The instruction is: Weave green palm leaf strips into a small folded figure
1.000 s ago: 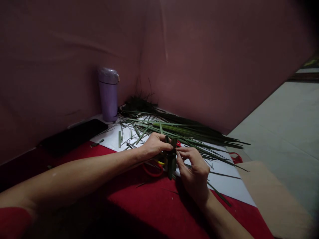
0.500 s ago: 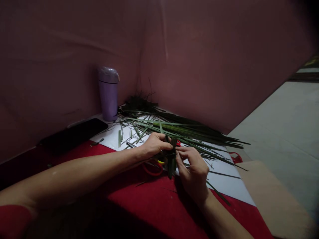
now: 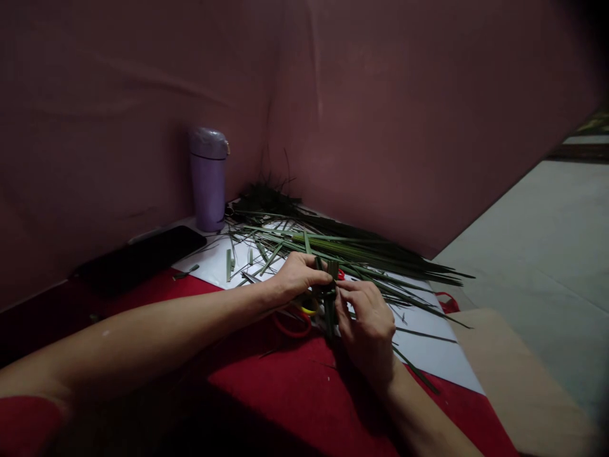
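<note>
Between my two hands is a small woven piece of dark green leaf strips (image 3: 330, 311), held above the front edge of the white sheet. My left hand (image 3: 299, 277) is closed on its upper left side, thumb and fingers pinching the strips. From the right, my right hand (image 3: 366, 317) pinches at its middle, with thumb and forefinger together; what exactly lies between those fingertips is too small to make out. Just below my left hand lie scissors with red and yellow handles (image 3: 292, 324), partly covered by the hand and the weaving.
Long green leaves (image 3: 361, 247) lie in a pile across the white sheet (image 3: 447, 355), with cut scraps around. A purple tumbler (image 3: 208, 184) and a black flat object (image 3: 147, 254) stand at the back left. Pink cloth walls (image 3: 380, 114) enclose the red table cover (image 3: 280, 393).
The woven piece has turned slightly, its lower end now more upright and a little to the right. My right hand has shifted slightly left; both hands keep their pinch.
</note>
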Motion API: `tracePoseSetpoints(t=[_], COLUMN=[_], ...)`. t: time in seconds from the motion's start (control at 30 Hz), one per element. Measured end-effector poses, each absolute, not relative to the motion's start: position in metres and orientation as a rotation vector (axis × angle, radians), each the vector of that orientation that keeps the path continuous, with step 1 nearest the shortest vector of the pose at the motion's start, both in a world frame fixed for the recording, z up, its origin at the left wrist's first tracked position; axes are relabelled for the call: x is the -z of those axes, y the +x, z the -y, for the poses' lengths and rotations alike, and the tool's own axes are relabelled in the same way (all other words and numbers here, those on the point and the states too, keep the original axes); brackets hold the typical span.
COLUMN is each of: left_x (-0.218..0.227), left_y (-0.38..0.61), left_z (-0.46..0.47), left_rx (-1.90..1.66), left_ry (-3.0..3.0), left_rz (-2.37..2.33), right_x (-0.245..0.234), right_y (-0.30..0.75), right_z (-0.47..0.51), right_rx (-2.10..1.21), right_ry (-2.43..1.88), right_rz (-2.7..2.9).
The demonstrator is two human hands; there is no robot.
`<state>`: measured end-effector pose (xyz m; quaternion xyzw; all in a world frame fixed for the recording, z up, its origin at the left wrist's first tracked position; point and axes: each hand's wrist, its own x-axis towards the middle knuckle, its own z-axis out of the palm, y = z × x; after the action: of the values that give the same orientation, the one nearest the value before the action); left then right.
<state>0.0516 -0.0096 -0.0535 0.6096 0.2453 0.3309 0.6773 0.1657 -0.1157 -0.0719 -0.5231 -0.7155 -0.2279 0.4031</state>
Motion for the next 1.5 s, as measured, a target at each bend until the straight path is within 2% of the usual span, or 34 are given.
tracePoseSetpoints(t=[0.13, 0.27, 0.43, 0.83, 1.2, 1.37, 1.5], left_x=[0.055, 0.058, 0.06, 0.06, 0.059, 0.063, 0.064], left_y=[0.052, 0.052, 0.052, 0.052, 0.052, 0.052, 0.052], left_z=[0.01, 0.011, 0.011, 0.009, 0.011, 0.008, 0.007], left_rx=[-0.763, -0.725, -0.729, -0.723, -0.712, -0.704, -0.711], left_ry=[1.371, 1.373, 1.378, 1.355, 1.319, 1.301, 1.305], left_rz=[-0.552, -0.569, -0.595, -0.577, -0.568, -0.555, -0.538], right_x=[0.072, 0.072, 0.073, 0.072, 0.075, 0.076, 0.077], right_y=[0.163, 0.158, 0.159, 0.157, 0.156, 0.154, 0.155], right_z=[0.115, 0.115, 0.115, 0.114, 0.113, 0.11, 0.11], right_rx=[0.538, 0.401, 0.424, 0.272, 0.327, 0.264, 0.331], right_ry=[-1.337, -1.406, -1.361, -1.367, -1.33, -1.384, -1.35], right_rz=[1.797, 1.561, 1.686, 1.509, 1.557, 1.37, 1.498])
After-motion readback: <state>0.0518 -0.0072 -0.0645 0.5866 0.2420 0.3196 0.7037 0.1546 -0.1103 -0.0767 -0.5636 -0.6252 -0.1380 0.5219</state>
